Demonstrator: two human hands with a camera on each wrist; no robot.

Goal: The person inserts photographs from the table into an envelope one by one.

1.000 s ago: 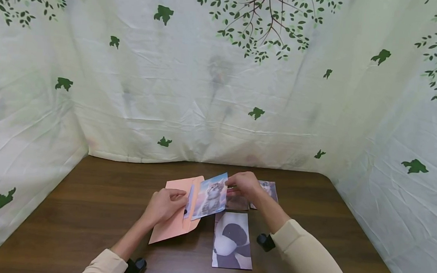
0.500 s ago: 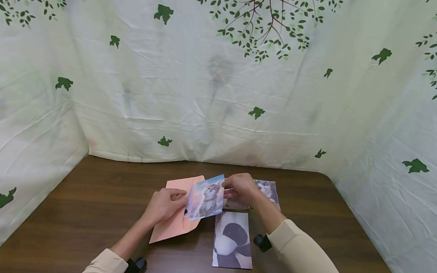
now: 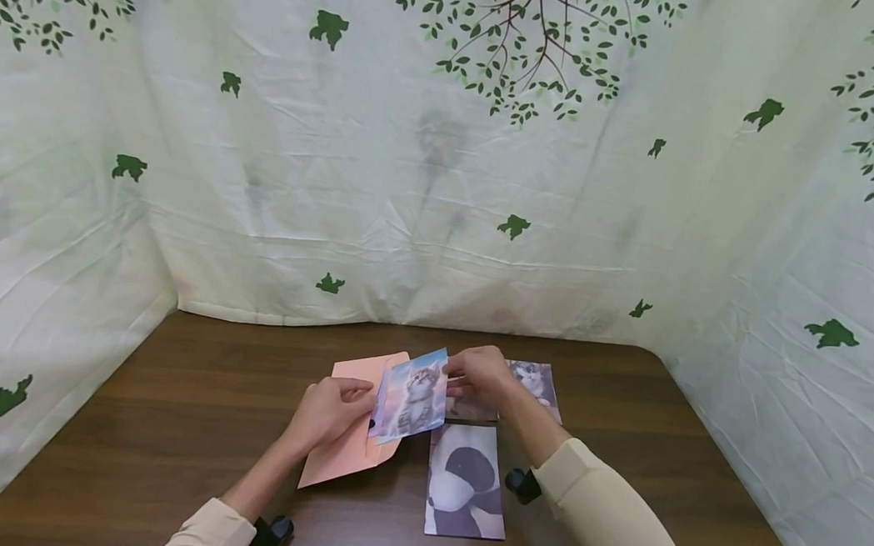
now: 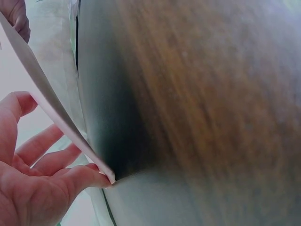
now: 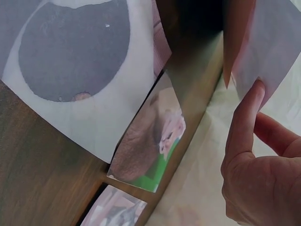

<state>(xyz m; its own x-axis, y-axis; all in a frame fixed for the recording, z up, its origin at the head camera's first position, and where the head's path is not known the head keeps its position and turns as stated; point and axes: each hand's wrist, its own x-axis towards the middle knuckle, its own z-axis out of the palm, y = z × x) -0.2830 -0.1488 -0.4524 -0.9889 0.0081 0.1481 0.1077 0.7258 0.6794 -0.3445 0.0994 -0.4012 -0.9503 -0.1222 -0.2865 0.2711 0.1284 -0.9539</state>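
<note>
While the left hand [image 3: 333, 409] pinches the edge of a peach paper envelope [image 3: 354, 450], tilted over the brown wood-grain table [image 3: 172, 424], the right hand [image 3: 485, 372] is clamped by its fingers on the right edge of a rectangular pink-and-blue card printed with a striped kitten [image 3: 414, 397]. That card overlaps the envelope's right side and sticks out past it; how much sits inside, can't tell. Step in hand reads as lining card up with envelope; next move likely calls for a steady envelope and a square card edge, so nothing snags or buckles. Counts: hands two, envelope one, held card one, table cards three: grey-and-white rectangular one [image 3: 467, 481] near-right of the envelope, brownish one [image 3: 471, 406] right of it, partly covered, purplish-grey cat print [image 3: 538, 385] farther right. Lavender strip [image 3: 382, 399] on the envelope: one, second card or lining unclear.
</note>
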